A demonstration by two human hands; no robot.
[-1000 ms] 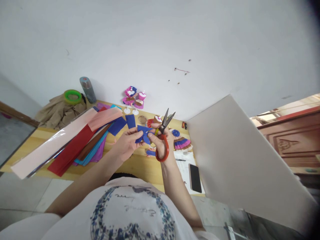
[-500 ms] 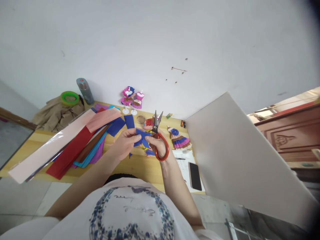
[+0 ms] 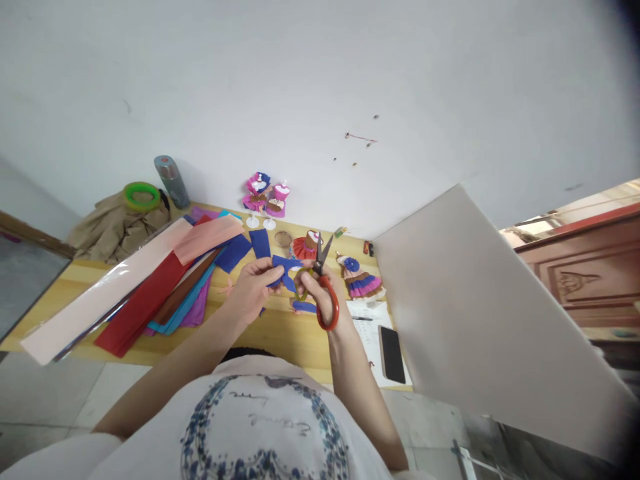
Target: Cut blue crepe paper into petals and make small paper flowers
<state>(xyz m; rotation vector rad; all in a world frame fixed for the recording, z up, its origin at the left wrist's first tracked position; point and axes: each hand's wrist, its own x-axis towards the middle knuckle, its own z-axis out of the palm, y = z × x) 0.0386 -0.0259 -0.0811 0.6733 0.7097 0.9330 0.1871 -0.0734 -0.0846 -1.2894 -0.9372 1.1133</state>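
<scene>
Between the thumb and fingers of my left hand (image 3: 254,285) is a cut piece of blue crepe paper (image 3: 284,268), its loose end reaching to the right. My right hand (image 3: 324,290) is closed around scissors with orange-red handles (image 3: 329,308); their dark blades (image 3: 323,252) point up and away, spread apart, clear of the paper. Behind the right hand lies a small red ruffled dress figure (image 3: 304,247). More blue paper pieces (image 3: 259,243) lie just beyond my left hand.
Left on the wooden table (image 3: 280,347) lies a fan of coloured paper strips (image 3: 140,303). A flask (image 3: 171,181) and green tape roll (image 3: 142,196) stand behind it. Two dressed mini mannequins (image 3: 257,190) stand at the wall. To the right are a layered dress figure (image 3: 359,279), a phone (image 3: 392,353) and a white board (image 3: 465,300).
My right hand with the scissors has moved right and slightly down, its fingers leaving the blue paper. The left hand keeps its hold on the paper.
</scene>
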